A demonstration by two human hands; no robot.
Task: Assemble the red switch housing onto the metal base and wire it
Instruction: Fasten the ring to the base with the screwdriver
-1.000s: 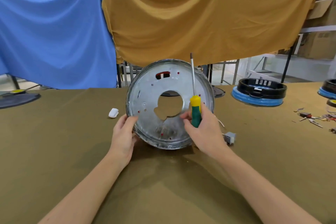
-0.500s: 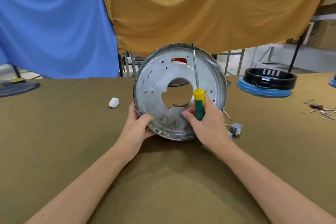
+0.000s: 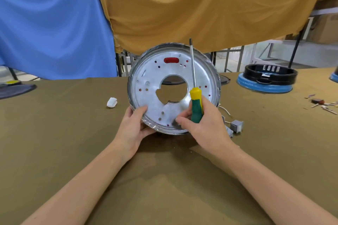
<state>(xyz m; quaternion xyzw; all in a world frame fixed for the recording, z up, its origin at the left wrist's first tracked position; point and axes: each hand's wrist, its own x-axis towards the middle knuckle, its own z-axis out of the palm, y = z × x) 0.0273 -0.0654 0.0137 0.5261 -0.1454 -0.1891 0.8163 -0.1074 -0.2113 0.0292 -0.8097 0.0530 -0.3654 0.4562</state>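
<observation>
The base [image 3: 155, 86] stands on edge at bench [image 3: 54, 133] centre, red housing [image 3: 171, 60] showing through its slot at 12 o'clock. Left hand [image 3: 134, 126] pinches the rim at 8 o'clock; right hand [image 3: 203, 120] steadies 5 o'clock, its grip closed round the screwdriver [image 3: 196, 104]. Thin stiff sheet, probably light, slick, sharp-edged: hold by the rim. Wires [image 3: 236, 126] trail at 4 o'clock; open room left.

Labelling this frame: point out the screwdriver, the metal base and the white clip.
screwdriver [image 3: 196, 105], head view, green handle.
metal base [image 3: 151, 86], head view, left face.
white clip [image 3: 112, 102], head view, its middle.
</observation>
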